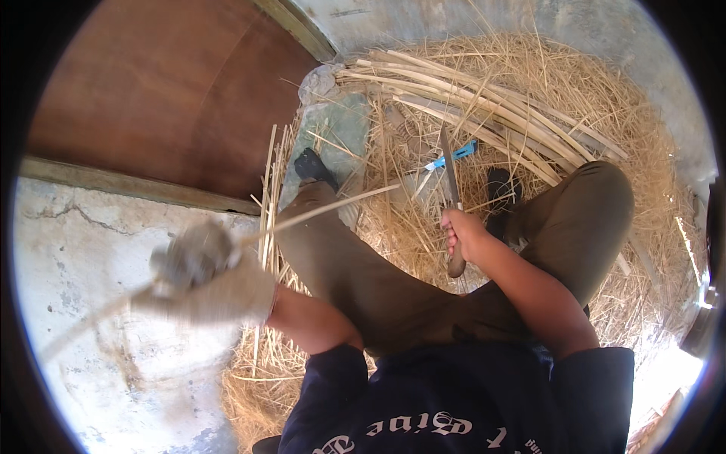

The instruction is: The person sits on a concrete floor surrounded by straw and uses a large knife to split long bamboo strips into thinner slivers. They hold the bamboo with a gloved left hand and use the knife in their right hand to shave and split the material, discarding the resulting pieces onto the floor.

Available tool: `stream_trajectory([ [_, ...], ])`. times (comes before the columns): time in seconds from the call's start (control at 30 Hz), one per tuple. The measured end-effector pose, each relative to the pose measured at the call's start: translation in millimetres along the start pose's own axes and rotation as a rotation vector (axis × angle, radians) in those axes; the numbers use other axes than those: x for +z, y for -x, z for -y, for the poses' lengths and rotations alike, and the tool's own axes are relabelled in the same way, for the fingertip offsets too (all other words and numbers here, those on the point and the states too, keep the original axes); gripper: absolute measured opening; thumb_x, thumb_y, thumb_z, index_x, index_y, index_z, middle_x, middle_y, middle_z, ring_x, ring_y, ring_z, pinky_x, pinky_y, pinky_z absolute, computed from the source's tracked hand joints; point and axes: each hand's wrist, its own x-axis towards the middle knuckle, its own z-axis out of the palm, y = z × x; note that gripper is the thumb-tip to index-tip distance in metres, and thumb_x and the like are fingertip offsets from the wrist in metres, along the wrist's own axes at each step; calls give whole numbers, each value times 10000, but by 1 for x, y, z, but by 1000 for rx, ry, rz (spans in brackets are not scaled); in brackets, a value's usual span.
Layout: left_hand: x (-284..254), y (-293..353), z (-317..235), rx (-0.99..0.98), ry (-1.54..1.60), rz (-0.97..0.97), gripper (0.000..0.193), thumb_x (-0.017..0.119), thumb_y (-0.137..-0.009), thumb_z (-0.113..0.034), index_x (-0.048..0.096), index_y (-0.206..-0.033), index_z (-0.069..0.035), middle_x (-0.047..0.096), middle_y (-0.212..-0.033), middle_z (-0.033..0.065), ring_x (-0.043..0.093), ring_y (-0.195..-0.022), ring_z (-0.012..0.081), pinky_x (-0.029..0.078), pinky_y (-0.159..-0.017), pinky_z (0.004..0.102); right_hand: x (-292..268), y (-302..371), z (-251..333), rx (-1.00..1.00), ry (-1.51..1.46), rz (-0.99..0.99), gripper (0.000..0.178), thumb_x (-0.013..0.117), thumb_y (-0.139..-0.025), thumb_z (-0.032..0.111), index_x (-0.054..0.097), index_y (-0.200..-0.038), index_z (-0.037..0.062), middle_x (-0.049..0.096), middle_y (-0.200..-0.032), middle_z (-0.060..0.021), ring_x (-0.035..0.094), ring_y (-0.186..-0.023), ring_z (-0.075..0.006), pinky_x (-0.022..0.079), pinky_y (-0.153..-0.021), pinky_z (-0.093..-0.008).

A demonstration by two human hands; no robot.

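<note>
My left hand [198, 261], in a grey-white work glove and smeared by motion, is closed round a long thin bamboo strip [325, 212]. The strip slants from the lower left up over my left shin. My bare right hand [463, 236] grips the wooden handle of a long-bladed knife [451, 172], its blade pointing away from me. Just beyond the blade, a blue box cutter [455, 154] lies on the straw. The strip's far end stops short of the knife blade.
A bundle of split bamboo strips [484, 106] lies across the straw [605, 98] at the far side. More thin strips [268, 189] stand beside my left leg. A brown door panel [174, 98] and a cracked pale wall [91, 250] are at the left. A grey-green slab [340, 125] lies by my left foot.
</note>
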Motion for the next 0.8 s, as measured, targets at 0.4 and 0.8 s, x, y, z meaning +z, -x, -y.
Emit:
stream_trajectory([
  [0.4,1,20,106,-241,-17,76,686,379,-1014,-752,394,-665,-161,335,-542,-41,269,-450,103,206,-397,286,19,32,4,79,82,109,182,678,-772,145,509,-718,106,434,-623,-1,404,-496,-141,382,-499,-371],
  [0.8,-17,6,119,-300,85,71,784,351,-935,-861,266,-562,-178,181,-499,-47,156,-434,128,122,-412,310,28,77,-2,-199,177,243,235,668,-861,163,515,-698,92,464,-541,0,431,-416,-116,359,-419,-322],
])
